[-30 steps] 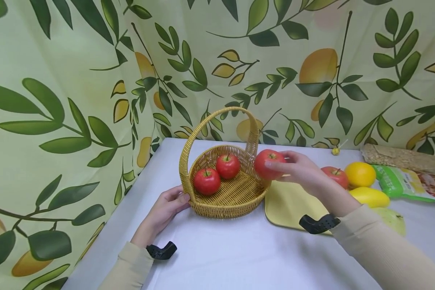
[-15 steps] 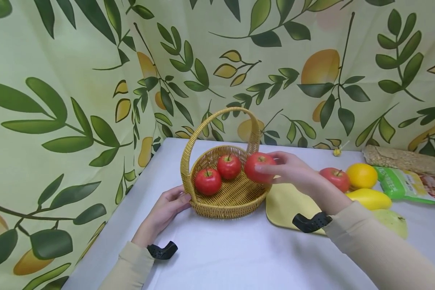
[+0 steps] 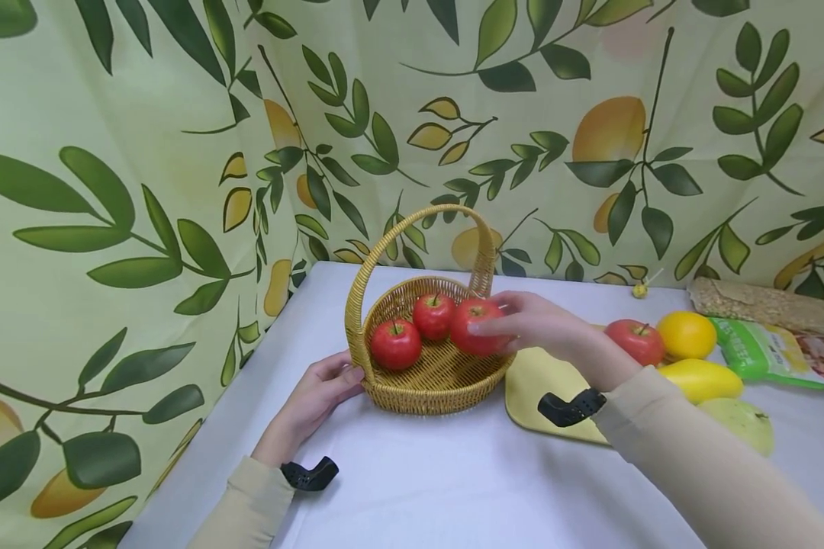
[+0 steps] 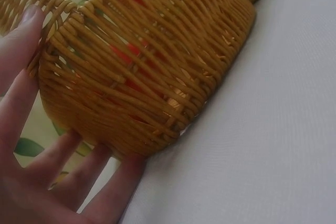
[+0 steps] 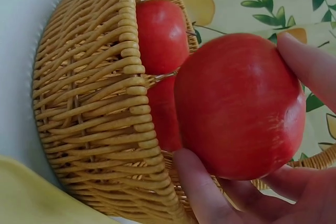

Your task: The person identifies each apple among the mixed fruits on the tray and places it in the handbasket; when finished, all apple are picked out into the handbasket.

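Observation:
A woven wicker basket (image 3: 426, 399) with a tall arched handle stands on the white table. My left hand (image 3: 321, 394) holds its left side at the foot of the handle, thumb near the rim and fingers against the outer weave (image 4: 142, 77). Inside sit two red apples, one apple (image 3: 395, 345) at the front left and another apple (image 3: 432, 316) behind it. Over the basket's right part, my right hand (image 3: 545, 329) grips a third red apple (image 5: 239, 106) between thumb and fingers. In the head view this apple overlaps the edge of the back one.
A yellow board (image 3: 549, 393) lies right of the basket, under my right forearm. Farther right are a red apple (image 3: 635, 342), an orange (image 3: 687, 335), a yellow mango-like fruit (image 3: 703, 380), a pale green fruit (image 3: 738, 422) and a green food packet (image 3: 776, 349). A patterned cloth backdrop rises behind.
My right hand has carried its apple leftward and down, from the basket's right rim to inside the basket beside the back apple. The left hand has stayed on the basket.

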A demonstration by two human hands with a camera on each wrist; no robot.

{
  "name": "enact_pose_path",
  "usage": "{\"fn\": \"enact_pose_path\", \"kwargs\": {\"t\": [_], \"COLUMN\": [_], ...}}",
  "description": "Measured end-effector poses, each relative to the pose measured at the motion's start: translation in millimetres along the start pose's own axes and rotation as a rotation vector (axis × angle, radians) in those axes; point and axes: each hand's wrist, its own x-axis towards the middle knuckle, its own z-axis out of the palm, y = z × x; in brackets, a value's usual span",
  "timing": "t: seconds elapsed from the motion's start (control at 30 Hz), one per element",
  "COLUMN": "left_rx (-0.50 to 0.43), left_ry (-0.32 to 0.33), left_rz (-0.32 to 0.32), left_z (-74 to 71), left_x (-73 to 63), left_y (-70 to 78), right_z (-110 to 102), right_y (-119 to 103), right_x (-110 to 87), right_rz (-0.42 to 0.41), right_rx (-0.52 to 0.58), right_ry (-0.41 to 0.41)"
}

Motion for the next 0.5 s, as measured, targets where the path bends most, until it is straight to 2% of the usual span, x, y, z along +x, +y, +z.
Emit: {"fn": "enact_pose_path", "kwargs": {"t": [0.5], "left_rx": [-0.020], "left_ry": [-0.011], "left_rz": [0.009], "left_z": [0.2], "left_x": [0.6], "left_y": [0.5], "right_z": [8.7], "right_y": [-0.2], "right_x": [15.9], "right_rz": [0.002], "right_rx": [-0.023], "right_ry": [-0.114]}}
